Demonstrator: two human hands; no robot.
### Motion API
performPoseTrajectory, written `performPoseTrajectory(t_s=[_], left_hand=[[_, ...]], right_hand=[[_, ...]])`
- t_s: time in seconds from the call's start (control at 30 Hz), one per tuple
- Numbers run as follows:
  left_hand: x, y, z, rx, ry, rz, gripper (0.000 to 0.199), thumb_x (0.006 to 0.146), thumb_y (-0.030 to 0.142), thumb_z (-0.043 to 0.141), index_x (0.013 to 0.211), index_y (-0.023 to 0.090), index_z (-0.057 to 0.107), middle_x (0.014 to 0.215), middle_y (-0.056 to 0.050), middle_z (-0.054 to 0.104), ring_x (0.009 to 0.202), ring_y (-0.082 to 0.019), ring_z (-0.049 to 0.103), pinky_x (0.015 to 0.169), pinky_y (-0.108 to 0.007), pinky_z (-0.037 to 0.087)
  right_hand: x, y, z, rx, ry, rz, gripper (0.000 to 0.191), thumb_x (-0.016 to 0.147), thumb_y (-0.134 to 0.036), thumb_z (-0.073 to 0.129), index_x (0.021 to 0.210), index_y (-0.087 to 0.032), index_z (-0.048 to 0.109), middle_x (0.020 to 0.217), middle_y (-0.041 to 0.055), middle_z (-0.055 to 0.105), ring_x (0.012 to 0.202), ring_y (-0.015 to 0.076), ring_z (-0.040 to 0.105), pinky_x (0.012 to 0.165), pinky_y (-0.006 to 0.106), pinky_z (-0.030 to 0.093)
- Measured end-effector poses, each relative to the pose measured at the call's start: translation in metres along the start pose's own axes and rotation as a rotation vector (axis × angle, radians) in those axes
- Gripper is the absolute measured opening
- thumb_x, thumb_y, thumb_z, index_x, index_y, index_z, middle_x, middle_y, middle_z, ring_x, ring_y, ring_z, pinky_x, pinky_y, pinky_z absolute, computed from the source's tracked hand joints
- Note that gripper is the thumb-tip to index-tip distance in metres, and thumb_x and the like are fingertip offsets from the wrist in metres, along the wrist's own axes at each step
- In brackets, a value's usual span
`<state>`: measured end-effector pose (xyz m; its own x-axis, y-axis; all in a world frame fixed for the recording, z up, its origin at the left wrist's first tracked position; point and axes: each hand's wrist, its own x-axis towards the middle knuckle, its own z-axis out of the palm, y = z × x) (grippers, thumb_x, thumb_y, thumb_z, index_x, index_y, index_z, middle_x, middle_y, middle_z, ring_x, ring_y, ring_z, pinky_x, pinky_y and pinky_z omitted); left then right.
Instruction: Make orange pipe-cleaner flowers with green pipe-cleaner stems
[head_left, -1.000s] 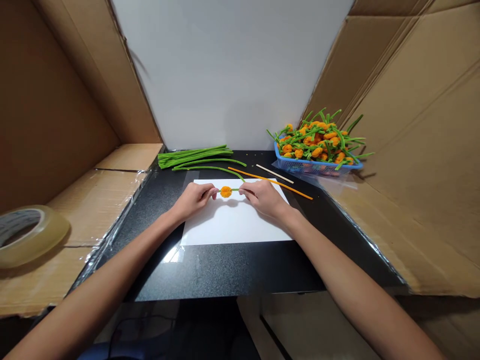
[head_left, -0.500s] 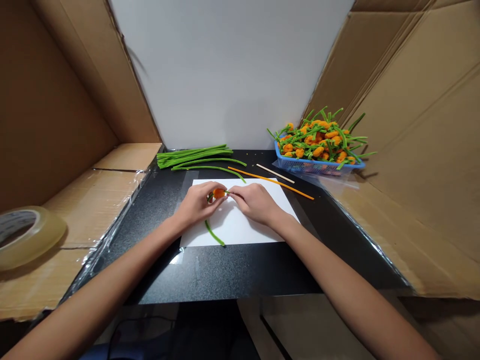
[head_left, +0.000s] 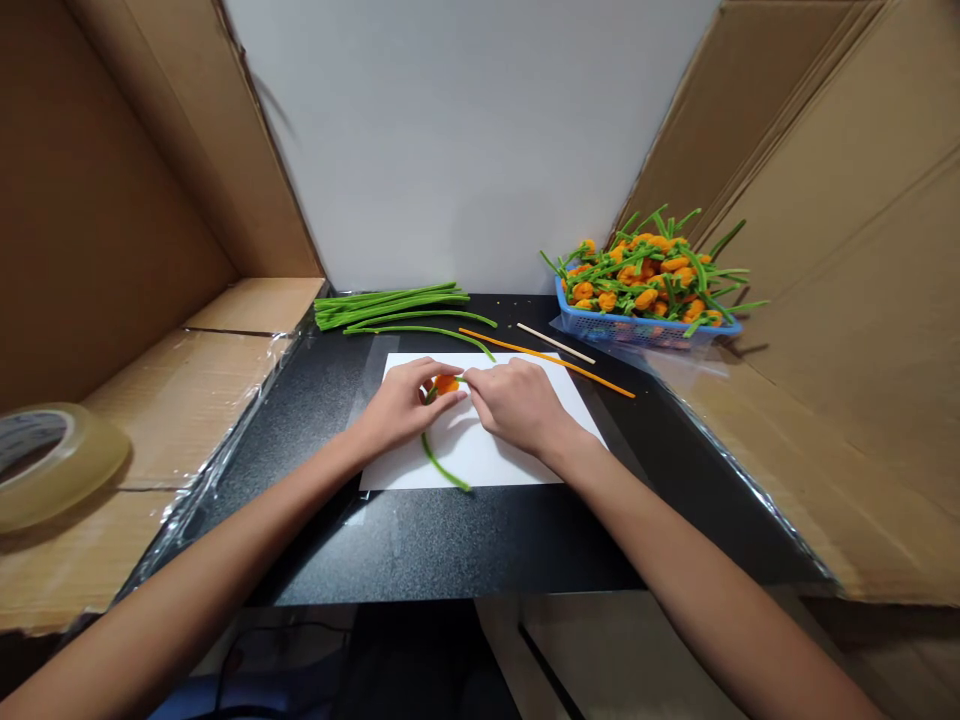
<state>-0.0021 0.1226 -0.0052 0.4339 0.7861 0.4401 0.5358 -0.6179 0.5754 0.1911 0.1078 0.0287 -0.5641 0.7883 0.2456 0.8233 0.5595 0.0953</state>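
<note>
My left hand (head_left: 406,402) is closed around a small orange pipe-cleaner ball (head_left: 446,384), held between thumb and fingers above the white paper (head_left: 480,460). From the ball's right side a short bit of green pipe cleaner (head_left: 461,379) runs into the pinched fingers of my right hand (head_left: 517,402). Under my left hand, a longer green strand (head_left: 444,470) curves down over the paper to its front edge. My fingers hide where the green joins the orange.
Behind the paper lie a bundle of green pipe cleaners (head_left: 390,306), an orange pipe cleaner (head_left: 547,362) and a pale stick (head_left: 555,343). A blue basket (head_left: 645,326) of orange-and-green pieces stands back right. A tape roll (head_left: 97,455) rests on cardboard at left.
Both hands have shifted slightly right with the orange ball. The green strand's hanging end has swung right, with more of it showing. The view has also moved a little.
</note>
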Motion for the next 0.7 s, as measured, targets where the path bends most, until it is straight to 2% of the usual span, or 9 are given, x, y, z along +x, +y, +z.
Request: performPoseTrajectory(t_s=[0.07,0.13,0.33,0.4,0.53,0.7], left_hand=[[0.0,-0.001,0.001,-0.122,0.021,-0.043,0.027,0.091,0.03,0.063,0.114,0.02,0.072,0.1,-0.006,0.073,0.076,-0.014,0.062,0.062,-0.023,0.051],[-0.001,-0.002,0.004,-0.153,0.063,-0.078,0.026,0.089,0.028,0.064,0.112,0.02,0.074,0.101,-0.006,0.075,0.076,-0.014,0.063,0.064,-0.025,0.052],[-0.003,0.003,0.011,-0.13,0.169,-0.226,0.022,0.081,0.025,0.068,0.099,0.018,0.079,0.093,-0.009,0.077,0.072,-0.018,0.066,0.064,-0.029,0.054],[-0.002,0.004,0.012,-0.19,0.185,-0.254,0.026,0.08,0.027,0.07,0.102,0.017,0.079,0.097,-0.009,0.078,0.075,-0.019,0.068,0.066,-0.03,0.055],[0.001,0.006,0.014,-0.406,0.179,-0.343,0.037,0.083,0.037,0.068,0.109,0.013,0.076,0.102,-0.012,0.078,0.073,-0.018,0.07,0.069,-0.03,0.057],[0.001,0.007,0.016,-0.399,0.247,-0.388,0.028,0.081,0.036,0.069,0.092,0.012,0.078,0.088,-0.009,0.078,0.067,-0.017,0.069,0.067,-0.027,0.055]], right_hand=[[-0.001,0.001,0.0,0.011,0.006,0.055,0.026,0.096,-0.021,0.047,0.107,-0.017,0.07,0.087,0.0106,0.076,0.073,0.0235,0.066,0.065,0.034,0.03],[-0.001,0.001,0.001,0.032,0.006,0.051,0.027,0.097,-0.023,0.047,0.107,-0.017,0.07,0.087,0.0105,0.076,0.072,0.0231,0.065,0.065,0.033,0.03],[0.0,-0.003,0.004,0.089,-0.018,-0.126,0.022,0.093,-0.015,0.049,0.097,-0.014,0.071,0.085,0.011,0.075,0.073,0.021,0.062,0.069,0.033,0.034],[0.0,-0.002,0.003,0.092,-0.005,-0.091,0.023,0.093,-0.016,0.049,0.098,-0.014,0.071,0.086,0.0111,0.075,0.074,0.0212,0.062,0.069,0.033,0.033],[0.0,0.0,0.001,0.095,0.015,0.084,0.028,0.096,-0.022,0.048,0.11,-0.017,0.071,0.086,0.0112,0.075,0.072,0.0226,0.063,0.065,0.032,0.031],[0.0,-0.008,0.004,0.229,0.06,0.106,0.03,0.095,-0.023,0.048,0.114,-0.019,0.071,0.088,0.0107,0.077,0.075,0.0237,0.066,0.066,0.032,0.035]])
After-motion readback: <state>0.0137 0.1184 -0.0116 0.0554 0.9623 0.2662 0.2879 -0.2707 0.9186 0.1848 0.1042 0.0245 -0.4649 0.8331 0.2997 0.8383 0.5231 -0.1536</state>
